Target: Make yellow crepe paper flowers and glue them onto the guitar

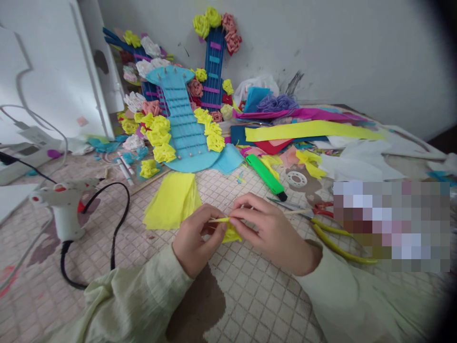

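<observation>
Head view: left hand point(194, 240) pinches yellow paper point(232, 235), right hand point(273, 231) pinches thin stick point(218, 219). Best keep paper tight on stick, fingers close.

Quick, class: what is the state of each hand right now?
Left hand: closed, pinching the yellow paper at the thin stick.
Right hand: closed, pinching the same thin stick.

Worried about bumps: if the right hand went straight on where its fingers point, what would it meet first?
Probably the left hand: the right hand points leftward along the thin stick both pinch, over yellow paper.
</observation>
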